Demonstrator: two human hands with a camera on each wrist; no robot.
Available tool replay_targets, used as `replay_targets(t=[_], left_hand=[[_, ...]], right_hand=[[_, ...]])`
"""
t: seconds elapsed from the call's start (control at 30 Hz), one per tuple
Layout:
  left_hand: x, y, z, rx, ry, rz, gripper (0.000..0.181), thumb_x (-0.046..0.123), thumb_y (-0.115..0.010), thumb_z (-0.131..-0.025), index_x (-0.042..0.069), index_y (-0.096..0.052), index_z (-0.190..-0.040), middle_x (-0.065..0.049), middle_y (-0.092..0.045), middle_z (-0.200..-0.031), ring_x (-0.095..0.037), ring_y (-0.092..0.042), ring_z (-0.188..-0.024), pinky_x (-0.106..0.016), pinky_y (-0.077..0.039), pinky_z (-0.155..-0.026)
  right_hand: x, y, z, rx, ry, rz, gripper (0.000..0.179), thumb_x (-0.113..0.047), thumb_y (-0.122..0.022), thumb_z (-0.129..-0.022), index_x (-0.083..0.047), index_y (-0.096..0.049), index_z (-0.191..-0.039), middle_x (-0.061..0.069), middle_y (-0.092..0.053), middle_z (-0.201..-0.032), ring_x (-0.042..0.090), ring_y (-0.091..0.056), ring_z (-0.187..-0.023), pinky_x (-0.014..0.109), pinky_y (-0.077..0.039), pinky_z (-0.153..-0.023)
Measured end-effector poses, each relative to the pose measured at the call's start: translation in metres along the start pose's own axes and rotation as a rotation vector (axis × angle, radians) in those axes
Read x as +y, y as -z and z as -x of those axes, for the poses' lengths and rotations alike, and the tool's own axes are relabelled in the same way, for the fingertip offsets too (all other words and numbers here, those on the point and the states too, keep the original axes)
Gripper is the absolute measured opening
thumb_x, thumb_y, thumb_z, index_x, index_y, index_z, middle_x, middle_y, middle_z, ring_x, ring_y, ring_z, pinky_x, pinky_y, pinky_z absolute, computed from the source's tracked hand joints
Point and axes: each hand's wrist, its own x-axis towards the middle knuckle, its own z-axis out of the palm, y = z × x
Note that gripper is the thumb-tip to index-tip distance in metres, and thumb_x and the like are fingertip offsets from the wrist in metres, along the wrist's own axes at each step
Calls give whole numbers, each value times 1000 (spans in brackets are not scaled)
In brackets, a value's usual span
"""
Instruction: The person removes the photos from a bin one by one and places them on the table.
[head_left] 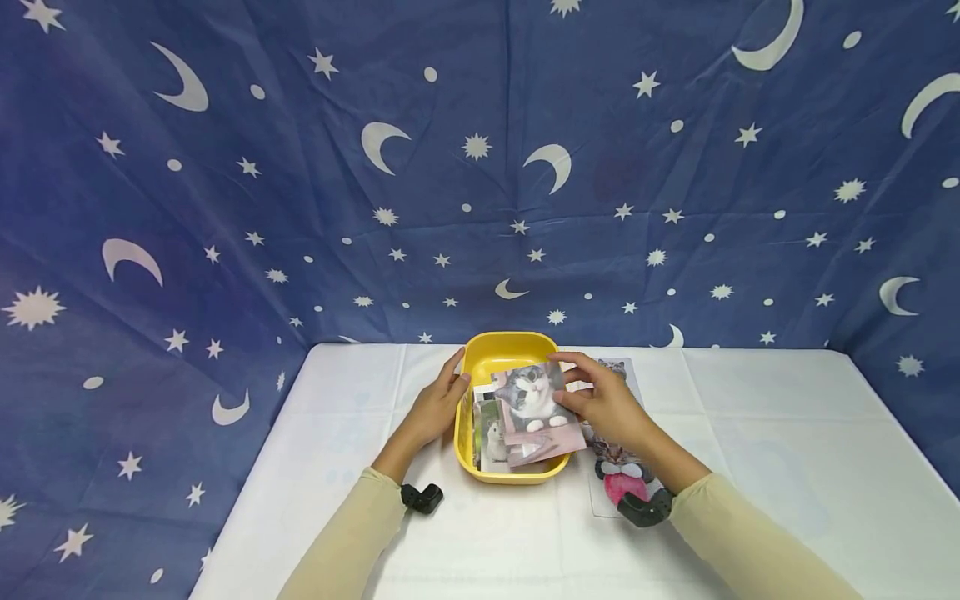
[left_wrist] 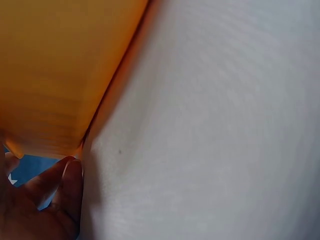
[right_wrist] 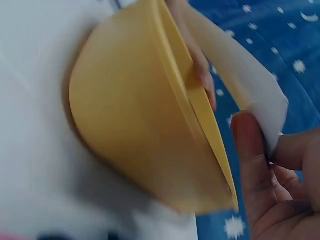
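Observation:
A yellow plastic tub (head_left: pixel 512 339) stands on the table with several photo cards inside. My left hand (head_left: pixel 437 407) grips its left side, the thumb over the rim and the fingers along the outer wall. In the left wrist view, those fingers (left_wrist: pixel 70 195) show beside the tub's wall. My right hand (head_left: pixel 611 408) pinches a photo card of a grey-and-white kitten (head_left: pixel 531 396) between thumb and fingers, over the tub. The right wrist view shows the card's pale back (right_wrist: pixel 265 107) tilted above the rim. Below it, a card with a white animal (head_left: pixel 495 442) lies in the tub.
Right of the tub, a sheet with cat pictures (head_left: pixel 622 483) lies flat, partly under my right forearm. A white cloth (head_left: pixel 750 433) covers the table. A blue curtain with moons and stars (head_left: pixel 480 192) hangs behind and at both sides. Each wrist wears a black device (head_left: pixel 423 498).

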Motion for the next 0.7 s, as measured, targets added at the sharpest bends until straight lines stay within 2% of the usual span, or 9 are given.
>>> replay_targets(t=[0.07, 0.2, 0.3, 0.4, 0.6, 0.7], left_hand=[[0, 0, 0, 4, 4, -3, 54, 49, -35, -110, 44, -20, -162, -11, -61, -142, -35, -58, -132, -55, -41, -115], [0, 1, 1, 1, 11, -1, 54, 49, -35, -110, 45, -19, -162, -10, -61, -144, -35, -57, -133, -56, -40, -115], [0, 1, 1, 4, 8, 2, 55, 49, -36, -110, 43, -20, -162, -10, -61, -143, -35, -57, -133, -56, -40, -115], [0, 1, 0, 8, 5, 2, 55, 48, -36, -110, 44, -20, -162, -10, -62, -142, -34, -58, -131, -55, -41, -114], [0, 1, 0, 3, 12, -1, 54, 49, -36, -110, 46, -19, -161, -9, -62, -142, -34, -59, -131, -55, -41, -114], [1, 1, 0, -3, 11, 5, 55, 49, -36, -110, 43, -19, -162, -9, -62, -141, -33, -59, -131, -55, -41, -114]], right_hand=[[6, 14, 4, 45, 0, -19, 62, -5, -71, -95, -27, -50, -149, 17, -66, -118, 20, -69, -76, 30, -58, -61], [20, 44, 9, 128, -12, -13, 63, -5, -69, -97, -26, -47, -152, 17, -64, -117, 17, -61, -65, 31, -52, -55], [35, 68, 11, 182, -5, 23, 60, -5, -68, -97, -20, -46, -152, 19, -61, -116, 13, -58, -61, 29, -48, -52], [51, 91, 13, 234, 1, 85, 60, -5, -67, -98, -17, -45, -153, 19, -60, -116, 11, -59, -64, 29, -48, -52], [81, 131, 21, 283, -17, 177, 63, -5, -66, -99, -13, -40, -156, 20, -59, -117, 8, -63, -70, 29, -51, -53], [94, 146, 26, 287, -46, 209, 63, -6, -65, -100, -11, -38, -157, 20, -57, -118, 7, -63, -71, 29, -51, -53]])
